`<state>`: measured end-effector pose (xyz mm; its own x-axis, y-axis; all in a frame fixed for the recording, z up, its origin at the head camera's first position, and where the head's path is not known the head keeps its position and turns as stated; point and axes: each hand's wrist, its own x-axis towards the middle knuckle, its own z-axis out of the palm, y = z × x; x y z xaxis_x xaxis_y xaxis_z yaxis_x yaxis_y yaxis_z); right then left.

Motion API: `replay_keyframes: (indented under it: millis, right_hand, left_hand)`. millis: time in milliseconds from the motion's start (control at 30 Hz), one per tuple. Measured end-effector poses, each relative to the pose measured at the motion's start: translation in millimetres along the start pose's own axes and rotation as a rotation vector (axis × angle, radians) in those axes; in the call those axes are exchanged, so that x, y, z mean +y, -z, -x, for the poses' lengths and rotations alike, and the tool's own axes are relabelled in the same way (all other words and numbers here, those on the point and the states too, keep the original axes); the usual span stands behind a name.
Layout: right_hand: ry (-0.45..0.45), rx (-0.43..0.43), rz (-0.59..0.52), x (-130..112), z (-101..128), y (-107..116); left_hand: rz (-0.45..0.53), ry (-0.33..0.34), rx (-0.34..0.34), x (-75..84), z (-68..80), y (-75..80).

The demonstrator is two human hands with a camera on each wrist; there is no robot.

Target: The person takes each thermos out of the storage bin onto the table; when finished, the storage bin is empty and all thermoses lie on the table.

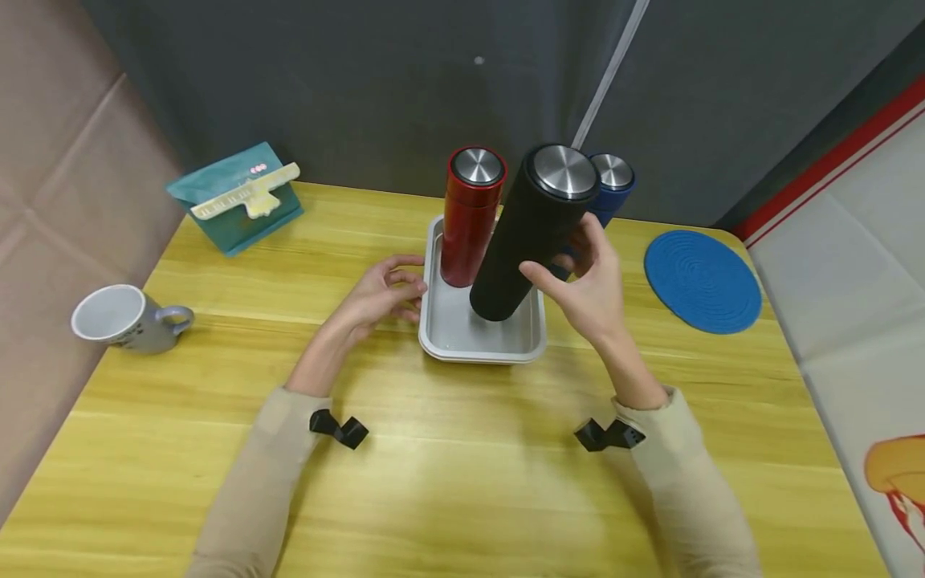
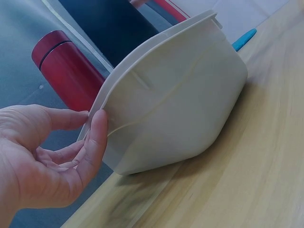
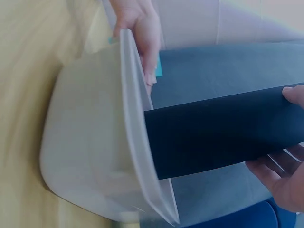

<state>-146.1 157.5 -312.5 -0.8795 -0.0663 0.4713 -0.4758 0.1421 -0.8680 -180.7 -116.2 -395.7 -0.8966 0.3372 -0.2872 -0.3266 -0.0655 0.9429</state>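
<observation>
both arms wear long beige sleeves of a soft, plain fabric, with no print or marking visible. the left sleeve ends at the wrist in a close cuff; the right sleeve ends the same way. a small black angular mount sits at the left cuff, and a matching black mount sits at the right cuff. both hands are bare: the left hand and the right hand carry no gloves, rings or watch.
</observation>
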Motion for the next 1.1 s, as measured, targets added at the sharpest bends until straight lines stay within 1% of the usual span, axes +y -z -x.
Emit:
replay_keyframes:
  millis: [233, 433, 700, 800, 933, 1033, 1100]
  right_hand:
    - [0.01, 0.028, -0.017, -11, -5, 16]
    - [0.03, 0.036, -0.036, -15, -10, 26]
    - [0.0, 0.062, -0.12, -14, -9, 46]
    - [0.016, 0.086, -0.129, -12, -7, 55]
    - [0.043, 0.117, -0.107, -9, -4, 66]
    - [0.041, 0.127, -0.094, -6, -4, 73]
    - [0.027, 0.133, -0.112, -5, -5, 76]
  left_hand:
    - [0.0, -0.004, -0.008, 1.4, -0.9, -2.2]
    - [0.003, -0.017, -0.005, 0.4, -1.8, 0.8]
    - [-0.003, -0.011, -0.013, -0.4, -1.7, 2.2]
    - [-0.007, -0.007, -0.01, 0.3, -2.3, 1.5]
    - [-0.006, -0.004, -0.011, 0.3, -3.3, 0.8]
    - [-0.006, -0.001, -0.009, -0.7, -3.2, 1.1]
    - [-0.004, -0.001, -0.006, -1.3, -2.4, 1.7]
